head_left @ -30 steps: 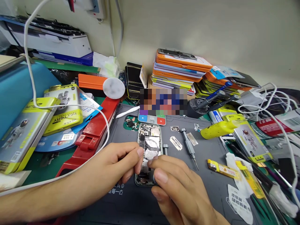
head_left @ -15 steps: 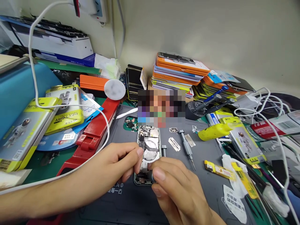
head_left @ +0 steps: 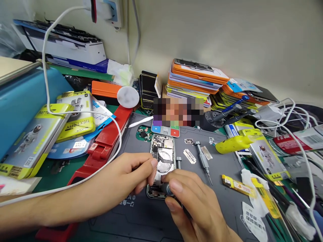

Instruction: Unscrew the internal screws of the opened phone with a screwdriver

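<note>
Head view: one camera, worn on the person's head, looking forward and down
Phone (head_left: 165,161): just below the centre, seen from above at a slant, within arm's reach
Mat (head_left: 126,225): runs from the bottom edge away from the lens
Wall (head_left: 227,37): faces the camera, behind the bench, farthest off
Forearm (head_left: 63,201): enters at lower left, close to the lens

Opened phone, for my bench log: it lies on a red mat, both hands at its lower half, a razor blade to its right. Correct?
Red is wrong: the head view shows the opened phone on a dark grey mat. The left hand and right hand are at its lower half, the razor blade to its right.
</note>
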Available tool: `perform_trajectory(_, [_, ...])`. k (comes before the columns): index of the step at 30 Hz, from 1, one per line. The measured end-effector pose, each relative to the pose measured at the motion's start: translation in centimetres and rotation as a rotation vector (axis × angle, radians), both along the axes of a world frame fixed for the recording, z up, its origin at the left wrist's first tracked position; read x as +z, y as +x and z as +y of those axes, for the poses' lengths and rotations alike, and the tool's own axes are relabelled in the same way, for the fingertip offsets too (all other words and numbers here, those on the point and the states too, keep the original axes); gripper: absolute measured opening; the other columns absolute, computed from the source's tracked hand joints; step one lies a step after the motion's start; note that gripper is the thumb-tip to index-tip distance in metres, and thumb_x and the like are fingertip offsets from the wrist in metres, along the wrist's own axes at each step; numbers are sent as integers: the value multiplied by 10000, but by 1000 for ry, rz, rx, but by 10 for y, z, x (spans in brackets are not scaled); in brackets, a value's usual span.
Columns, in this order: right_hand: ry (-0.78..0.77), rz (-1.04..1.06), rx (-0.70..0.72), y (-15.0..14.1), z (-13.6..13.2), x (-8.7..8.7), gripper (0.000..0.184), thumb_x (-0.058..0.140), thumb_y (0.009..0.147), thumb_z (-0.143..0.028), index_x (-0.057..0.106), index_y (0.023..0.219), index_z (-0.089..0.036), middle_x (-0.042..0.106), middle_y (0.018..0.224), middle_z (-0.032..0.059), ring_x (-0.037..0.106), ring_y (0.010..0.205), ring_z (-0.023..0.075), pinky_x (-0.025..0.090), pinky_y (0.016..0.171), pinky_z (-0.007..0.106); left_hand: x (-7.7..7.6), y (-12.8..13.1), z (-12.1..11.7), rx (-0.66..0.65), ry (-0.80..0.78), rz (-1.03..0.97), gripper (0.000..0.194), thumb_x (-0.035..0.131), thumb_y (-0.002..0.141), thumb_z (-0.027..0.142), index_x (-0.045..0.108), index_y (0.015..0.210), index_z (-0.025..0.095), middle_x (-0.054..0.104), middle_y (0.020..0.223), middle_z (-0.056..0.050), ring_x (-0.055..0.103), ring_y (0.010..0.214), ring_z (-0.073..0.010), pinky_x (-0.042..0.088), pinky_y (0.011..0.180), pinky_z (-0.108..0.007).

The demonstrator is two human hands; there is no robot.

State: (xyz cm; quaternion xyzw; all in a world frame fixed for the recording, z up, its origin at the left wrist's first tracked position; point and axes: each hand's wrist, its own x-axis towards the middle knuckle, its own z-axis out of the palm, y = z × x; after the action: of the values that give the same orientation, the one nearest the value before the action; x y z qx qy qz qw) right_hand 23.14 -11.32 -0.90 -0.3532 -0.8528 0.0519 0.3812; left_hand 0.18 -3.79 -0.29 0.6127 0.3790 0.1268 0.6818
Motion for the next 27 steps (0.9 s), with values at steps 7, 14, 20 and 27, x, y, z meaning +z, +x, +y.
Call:
perform_trajectory(7, [-23,-15,0,1,-1,-3,299,471,1040,-25,503,1337,-48,578,1314,98,578,1327,90,522,1174,222,1,-1,0,3,-12,-22,574,484,1154,636,525,791,194,531,710,48,458,686,-136,353,667,-301])
perform_trajectory(14, [-36,-14,1,2,0,-2,348,462,1030,-17,494,1374,-60,579,1314,96,573,1335,84,518,1183,220,4,1,0,-4,-4,-5,577,491,1152,623,494,767,194,508,693,53,437,660,-130,348,646,-300])
perform_trajectory(20, [-47,-13,0,0,-1,-1,305,473,1038,-18,488,1341,-50,581,1309,91,574,1321,81,526,1177,216,0,1,-1,-6,5,-3,611,466,1150,664,485,763,191,515,706,49,444,673,-127,361,653,-287])
perform_trajectory(27, [-24,-14,-21,0,1,-1,299,472,1056,-33,471,1355,-56,591,1276,84,585,1286,62,535,1155,204,0,1,0,-5,13,7,618,456,1152,663,478,752,191,516,706,40,441,668,-132,356,649,-289])
